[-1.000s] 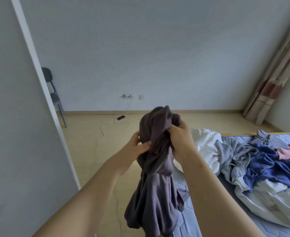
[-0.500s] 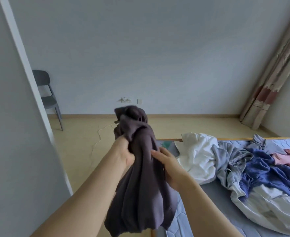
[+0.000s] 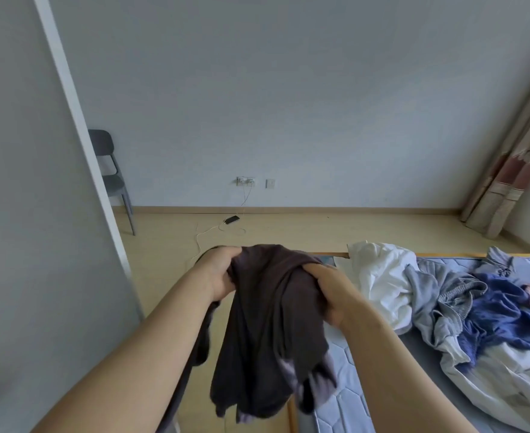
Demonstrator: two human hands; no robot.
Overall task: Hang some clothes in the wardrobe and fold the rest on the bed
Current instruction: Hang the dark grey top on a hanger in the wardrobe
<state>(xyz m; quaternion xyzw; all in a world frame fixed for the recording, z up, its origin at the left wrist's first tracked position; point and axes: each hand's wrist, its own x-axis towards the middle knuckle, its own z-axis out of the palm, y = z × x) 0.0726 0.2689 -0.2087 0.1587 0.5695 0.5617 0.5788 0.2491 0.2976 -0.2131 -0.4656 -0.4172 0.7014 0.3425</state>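
A dark garment (image 3: 266,332) is gripped at its top by the left hand (image 3: 218,276) and right hand (image 3: 329,292), fingers clamped on cloth, probably so it is spread for sorting.

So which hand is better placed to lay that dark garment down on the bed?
Probably the right hand: both grip the dark garment, but the bed lies on its side; the left hand hangs over floor.
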